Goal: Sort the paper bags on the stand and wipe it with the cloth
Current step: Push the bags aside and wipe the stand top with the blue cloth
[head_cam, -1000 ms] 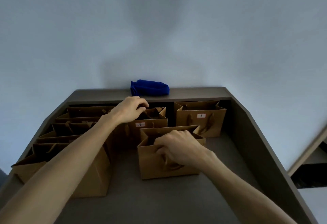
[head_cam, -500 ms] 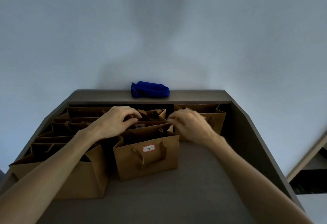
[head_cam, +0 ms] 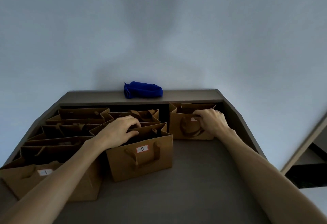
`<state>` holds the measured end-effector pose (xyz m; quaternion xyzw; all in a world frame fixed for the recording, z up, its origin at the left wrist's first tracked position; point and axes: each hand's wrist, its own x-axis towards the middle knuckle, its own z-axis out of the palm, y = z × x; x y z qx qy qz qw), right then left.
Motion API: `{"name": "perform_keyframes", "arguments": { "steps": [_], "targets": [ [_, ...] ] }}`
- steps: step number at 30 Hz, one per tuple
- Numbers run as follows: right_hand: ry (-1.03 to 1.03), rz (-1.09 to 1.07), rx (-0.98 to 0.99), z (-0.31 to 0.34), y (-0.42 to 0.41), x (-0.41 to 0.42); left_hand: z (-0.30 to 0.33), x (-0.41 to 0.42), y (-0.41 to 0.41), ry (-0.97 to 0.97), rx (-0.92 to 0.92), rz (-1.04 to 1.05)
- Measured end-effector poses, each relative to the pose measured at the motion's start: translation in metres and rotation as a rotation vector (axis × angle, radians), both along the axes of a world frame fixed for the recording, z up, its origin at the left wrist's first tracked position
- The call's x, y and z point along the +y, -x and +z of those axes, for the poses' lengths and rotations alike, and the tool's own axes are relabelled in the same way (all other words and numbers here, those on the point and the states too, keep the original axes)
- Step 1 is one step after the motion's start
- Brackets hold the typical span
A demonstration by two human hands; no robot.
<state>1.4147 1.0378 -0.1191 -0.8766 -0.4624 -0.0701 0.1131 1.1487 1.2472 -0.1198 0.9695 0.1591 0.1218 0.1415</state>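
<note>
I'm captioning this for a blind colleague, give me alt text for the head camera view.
A person's left hand grips the rim of the paper bag labelled 5 while the right hand grips a bag at the back right on a grey stand. More bags crowd the left; a blue cloth lies on the back ledge.

My left hand (head_cam: 120,130) curls over the back rim of the bag marked 5 (head_cam: 141,156) on the grey stand (head_cam: 203,179), my right hand (head_cam: 211,120) grips the front rim of the far-right bag (head_cam: 191,126), and the blue cloth (head_cam: 143,92) lies on the back ledge.
</note>
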Motion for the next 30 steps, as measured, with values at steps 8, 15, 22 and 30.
{"name": "perform_keyframes", "arguments": {
  "steps": [8,15,22,30],
  "targets": [
    [-0.007,0.027,-0.12,0.023,0.041,-0.062,0.0,0.011,-0.005,-0.029,-0.051,0.016],
    [0.18,0.145,-0.018,0.031,0.095,-0.097,0.01,0.02,-0.016,0.011,-0.052,0.047],
    [0.195,0.414,0.05,0.02,0.155,-0.062,0.015,0.025,-0.025,0.032,0.048,0.036],
    [-0.079,0.61,0.039,-0.017,0.196,0.008,0.026,0.025,-0.004,0.082,-0.008,0.013]
  ]
}}
